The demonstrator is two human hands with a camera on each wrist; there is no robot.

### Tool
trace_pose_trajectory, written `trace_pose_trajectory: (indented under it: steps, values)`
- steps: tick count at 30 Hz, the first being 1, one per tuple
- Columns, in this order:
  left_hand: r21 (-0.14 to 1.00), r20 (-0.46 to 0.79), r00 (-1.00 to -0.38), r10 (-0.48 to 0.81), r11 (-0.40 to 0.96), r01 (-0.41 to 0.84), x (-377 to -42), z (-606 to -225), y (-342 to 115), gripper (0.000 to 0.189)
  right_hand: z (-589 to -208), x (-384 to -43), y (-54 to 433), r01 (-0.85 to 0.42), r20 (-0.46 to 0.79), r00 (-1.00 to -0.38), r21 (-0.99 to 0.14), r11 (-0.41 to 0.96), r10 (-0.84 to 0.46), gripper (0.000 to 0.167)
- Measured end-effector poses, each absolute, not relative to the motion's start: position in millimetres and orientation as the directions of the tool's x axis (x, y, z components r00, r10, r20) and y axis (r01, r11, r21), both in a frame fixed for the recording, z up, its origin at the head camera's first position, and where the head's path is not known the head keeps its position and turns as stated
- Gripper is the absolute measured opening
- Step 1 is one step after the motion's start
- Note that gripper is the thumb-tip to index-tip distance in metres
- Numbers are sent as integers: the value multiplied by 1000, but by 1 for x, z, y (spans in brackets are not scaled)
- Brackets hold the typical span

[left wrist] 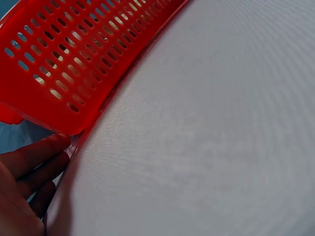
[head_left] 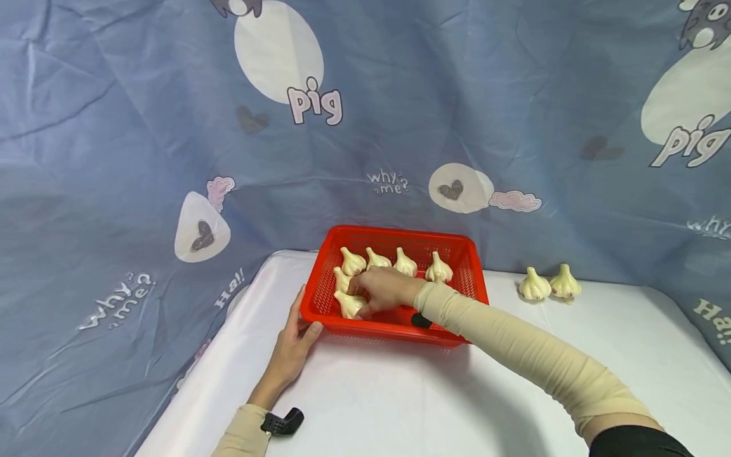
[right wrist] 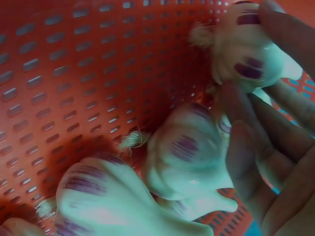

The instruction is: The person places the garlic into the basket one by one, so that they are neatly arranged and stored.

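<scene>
A red plastic basket [head_left: 388, 327] with perforated walls holds several garlic bulbs [head_left: 405, 262]. My right hand [head_left: 385, 289] reaches into its left part. In the right wrist view, thumb and fingers pinch one garlic bulb [right wrist: 248, 49] near the basket wall; other bulbs [right wrist: 184, 152] lie beside it. At the basket's near left corner is my left hand [head_left: 294, 349], its thumb by the front rim and its fingers along the left side. The left wrist view shows this hand's fairly straight fingers [left wrist: 42, 152] touching the basket's corner.
Two more garlic bulbs [head_left: 535, 285] sit side by side on the white table [head_left: 388, 400], right of the basket. Behind the table hangs a blue printed cloth [head_left: 365, 139]. A black wrist device [head_left: 282, 422] is strapped over the left sleeve.
</scene>
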State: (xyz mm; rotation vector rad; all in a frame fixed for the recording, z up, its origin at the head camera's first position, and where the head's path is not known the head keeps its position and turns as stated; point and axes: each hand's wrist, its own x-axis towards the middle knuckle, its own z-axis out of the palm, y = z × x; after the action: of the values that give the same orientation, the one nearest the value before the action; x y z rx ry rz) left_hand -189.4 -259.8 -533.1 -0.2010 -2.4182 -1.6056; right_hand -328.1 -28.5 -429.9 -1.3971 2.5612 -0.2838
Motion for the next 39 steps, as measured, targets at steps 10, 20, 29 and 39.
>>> trace_pose_trajectory:
  steps: [10, 20, 29, 39]
  values:
    - [883, 268, -963, -10, 402, 242, -191, -532, -258, 82, -435, -329, -28, -823, -58, -522, -226, 520, -851, 47]
    - [889, 273, -962, -9, 384, 249, -189, -532, -256, 81, -438, -328, -26, -827, -62, -525, -196, 526, -849, 53]
    - [881, 275, -961, -19, 405, 244, -188, -534, -256, 82, -435, -328, -23, -835, -90, -506, -200, 513, -858, 55]
    - [870, 285, -958, -27, 426, 247, -187, -533, -259, 81, -422, -333, -9, -798, -59, -524, -314, 514, -849, 55]
